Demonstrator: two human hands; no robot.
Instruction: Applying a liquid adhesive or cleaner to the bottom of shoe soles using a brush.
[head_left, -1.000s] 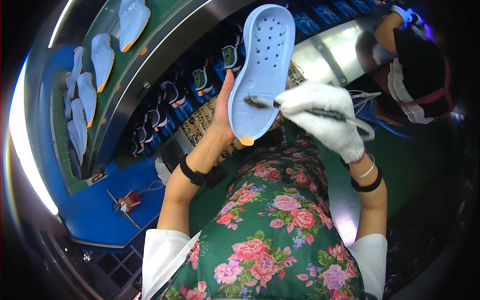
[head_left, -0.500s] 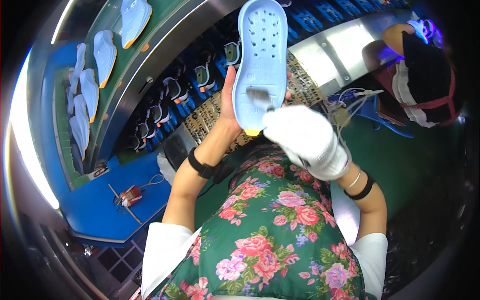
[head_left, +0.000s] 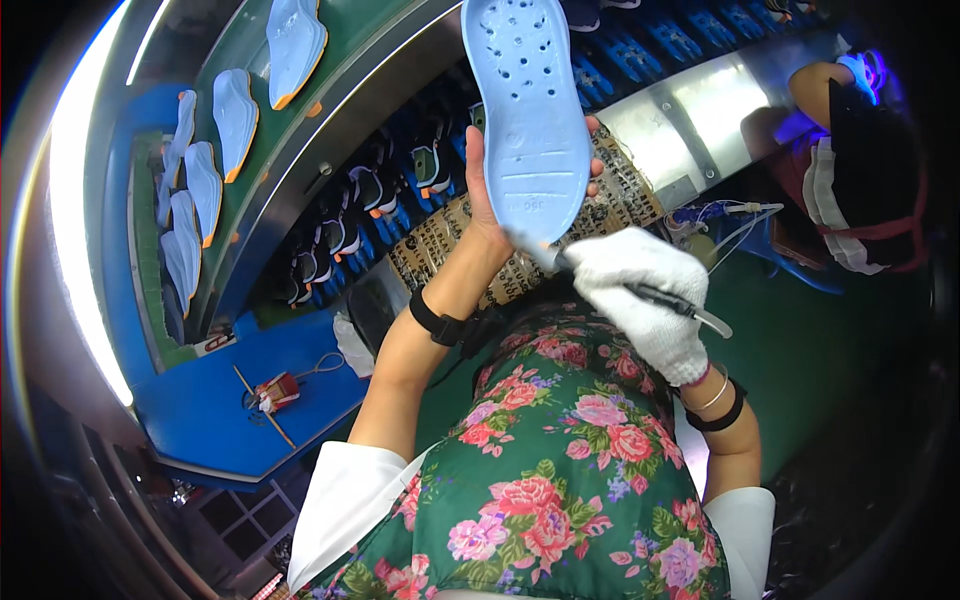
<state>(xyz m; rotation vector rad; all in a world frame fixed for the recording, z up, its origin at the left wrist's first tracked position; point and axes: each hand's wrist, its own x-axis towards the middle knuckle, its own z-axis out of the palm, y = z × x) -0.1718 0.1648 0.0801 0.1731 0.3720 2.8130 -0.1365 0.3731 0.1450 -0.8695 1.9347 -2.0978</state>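
Observation:
A light blue shoe sole (head_left: pixel 528 120), with holes through its front half, lies upright along my bare left hand (head_left: pixel 484 195). The thumb shows at the sole's left edge and fingertips curl around the right edge; the palm is hidden under it. My right hand (head_left: pixel 645 290), in a white knitted glove, is closed around a brush (head_left: pixel 543 252) with a dark handle. The blurred brush head is at the heel end of the sole, by the lower rim. Whether the bristles touch the sole there cannot be made out.
On the left, several blue soles (head_left: pixel 234 120) with orange edges lie on a green conveyor (head_left: pixel 225 45). Shoe uppers (head_left: pixel 375 190) hang in a row behind a taped cardboard roll (head_left: pixel 430 240). A blue table (head_left: pixel 215 400) stands lower left. Another person (head_left: pixel 850 170) sits at right.
The brush has moved from the heel's inner face down to the heel's lower edge. My right hand has drawn slightly down and right, and the sole has turned a little.

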